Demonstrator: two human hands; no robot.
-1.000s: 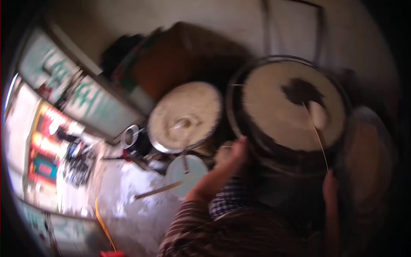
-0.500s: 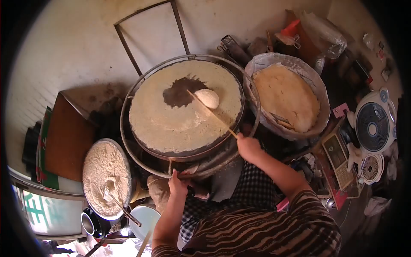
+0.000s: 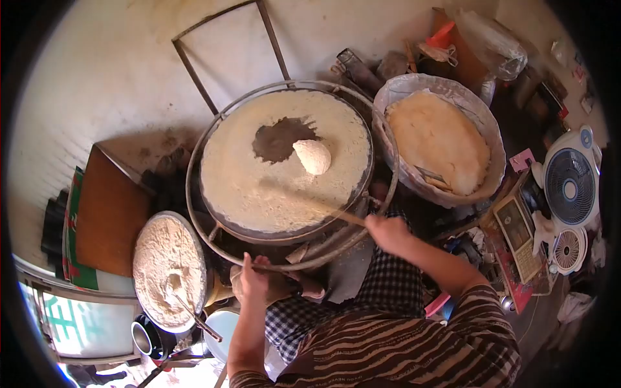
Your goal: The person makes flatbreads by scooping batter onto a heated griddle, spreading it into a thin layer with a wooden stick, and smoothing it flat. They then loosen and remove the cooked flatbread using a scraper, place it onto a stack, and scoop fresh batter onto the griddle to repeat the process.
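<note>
My right hand (image 3: 388, 233) grips the handle of a wooden batter spreader (image 3: 304, 197), blurred by motion, its blade low over the near part of the griddle. A thin layer of pale batter (image 3: 239, 168) coats the round griddle, leaving a dark bare patch (image 3: 278, 140) toward the far side. Right of that patch sits a rounded lump of batter (image 3: 314, 157). My left hand (image 3: 252, 279) is at the near edge of the metal ring (image 3: 310, 264) around the griddle, thumb and fingers apart; whether it touches the ring is unclear.
Left stands a basin of thick batter (image 3: 162, 258) with a ladle (image 3: 199, 317) in it. At the right, a plastic-lined basket (image 3: 495, 152) holds flat cooked pancakes (image 3: 440, 142). Fans (image 3: 569, 181) stand far right. A metal frame (image 3: 272, 39) rises behind the griddle.
The ring has turned clockwise, its peg shifting left from my left hand, which has loosened. The spreader has swung off the lump toward the near side, and the lump's shape has changed.
</note>
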